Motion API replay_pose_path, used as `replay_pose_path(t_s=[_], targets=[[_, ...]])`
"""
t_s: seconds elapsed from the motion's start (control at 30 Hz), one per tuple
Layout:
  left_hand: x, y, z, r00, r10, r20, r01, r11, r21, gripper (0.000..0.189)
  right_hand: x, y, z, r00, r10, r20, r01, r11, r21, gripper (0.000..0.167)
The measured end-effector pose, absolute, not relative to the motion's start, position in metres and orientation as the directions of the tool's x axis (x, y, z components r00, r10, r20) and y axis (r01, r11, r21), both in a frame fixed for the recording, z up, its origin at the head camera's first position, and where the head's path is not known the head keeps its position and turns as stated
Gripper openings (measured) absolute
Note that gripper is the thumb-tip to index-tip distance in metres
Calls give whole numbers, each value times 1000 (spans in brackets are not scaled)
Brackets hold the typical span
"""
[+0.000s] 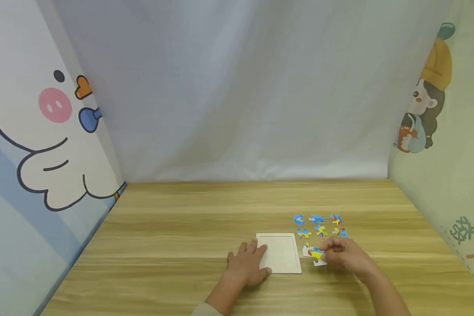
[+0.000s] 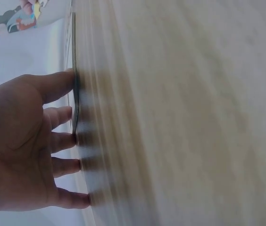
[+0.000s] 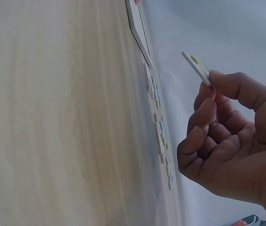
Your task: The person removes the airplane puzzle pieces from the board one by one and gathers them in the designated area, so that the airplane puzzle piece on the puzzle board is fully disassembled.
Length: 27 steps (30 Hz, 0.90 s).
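Observation:
My left hand (image 1: 246,265) rests with spread fingers at the left side of a shallow square puzzle tray (image 1: 279,254), pale and bare inside. In the left wrist view, the thumb and nearby fingertips of that hand (image 2: 24,141) touch the tray's edge (image 2: 75,61). To the tray's right, my right hand (image 1: 347,256) pinches a jigsaw piece (image 1: 317,255) with yellow on it between thumb and index finger. The right wrist view shows this piece (image 3: 196,68) tilted, held up off the table, the other fingers curled in. At least one more piece lies partly hidden behind it.
Several loose jigsaw pieces (image 1: 317,219) in blue, yellow and red lie in rough rows right of the tray, some close to the right hand. The wooden table (image 1: 181,237) meets a grey curtain (image 1: 237,96) at the back, with cartoon-printed cloths on both sides.

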<state>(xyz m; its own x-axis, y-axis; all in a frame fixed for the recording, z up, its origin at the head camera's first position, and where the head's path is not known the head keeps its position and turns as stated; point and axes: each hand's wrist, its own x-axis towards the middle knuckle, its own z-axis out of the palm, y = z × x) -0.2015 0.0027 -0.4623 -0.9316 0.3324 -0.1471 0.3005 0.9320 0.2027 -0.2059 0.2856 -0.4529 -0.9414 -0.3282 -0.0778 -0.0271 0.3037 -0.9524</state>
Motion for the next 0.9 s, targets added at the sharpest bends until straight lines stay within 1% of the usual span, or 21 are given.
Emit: replay_pose_path(t_s=[0.17,0.4,0.67,0.9], targets=[[-201,3,-463,-931,331,-152,297,932,205,60,-205,294,-453,-942,-323,-88,-11,292,-956,30],[-198,1,-466,-931,326,-162,292,934,204,60,-203,303,-453,-945,-313,-93,10,257,-966,28],[-201,1,-461,-932,330,-151,290,928,236,60,-205,313,-449,-955,-281,-92,10,281,-960,29],[-198,3,-458,-931,332,-155,293,928,229,60,-205,324,-450,-962,-250,-106,30,289,-957,28]])
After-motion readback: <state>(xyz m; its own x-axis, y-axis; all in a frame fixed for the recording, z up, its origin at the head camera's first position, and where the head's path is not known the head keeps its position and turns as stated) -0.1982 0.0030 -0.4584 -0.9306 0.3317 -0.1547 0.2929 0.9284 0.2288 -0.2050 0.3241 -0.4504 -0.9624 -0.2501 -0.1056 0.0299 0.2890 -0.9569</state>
